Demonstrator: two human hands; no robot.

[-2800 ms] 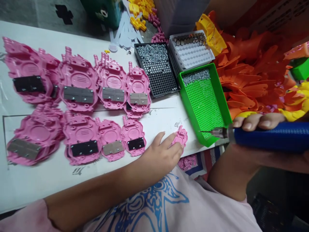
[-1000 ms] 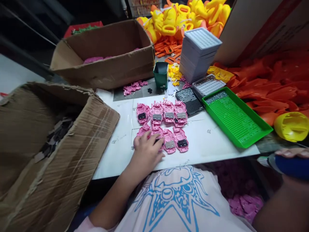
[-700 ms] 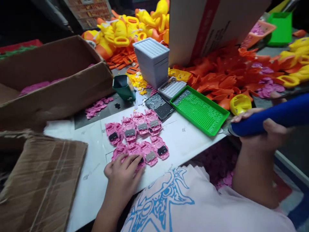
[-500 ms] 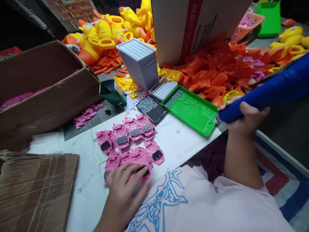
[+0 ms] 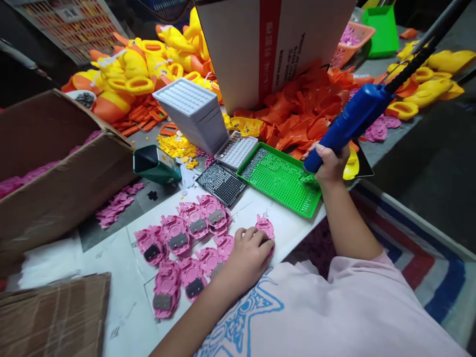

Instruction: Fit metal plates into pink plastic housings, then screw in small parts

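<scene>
My left hand (image 5: 250, 254) lies curled on a pink plastic shell (image 5: 265, 228) at the near edge of the white table (image 5: 122, 297), pinning it down. Several more pink shells (image 5: 186, 238) with grey or black plates lie in two rows just to its left. My right hand (image 5: 330, 161) grips a blue electric screwdriver (image 5: 353, 121), with its tip down over the near right corner of the green screw tray (image 5: 278, 181). A cable runs up from the driver's rear end.
A black screw tray (image 5: 221, 182) and a white tray (image 5: 236, 150) lie beside the green one, behind them a stack of grey trays (image 5: 195, 111). Cardboard boxes (image 5: 52, 163) stand left; a green cup (image 5: 156, 163), orange and yellow parts (image 5: 305, 111) and a white carton (image 5: 267, 44) at the back.
My left hand has slid right along the near row and now holds one shell apart from the rest. My right hand has brought the driver's tip down over the green tray.
</scene>
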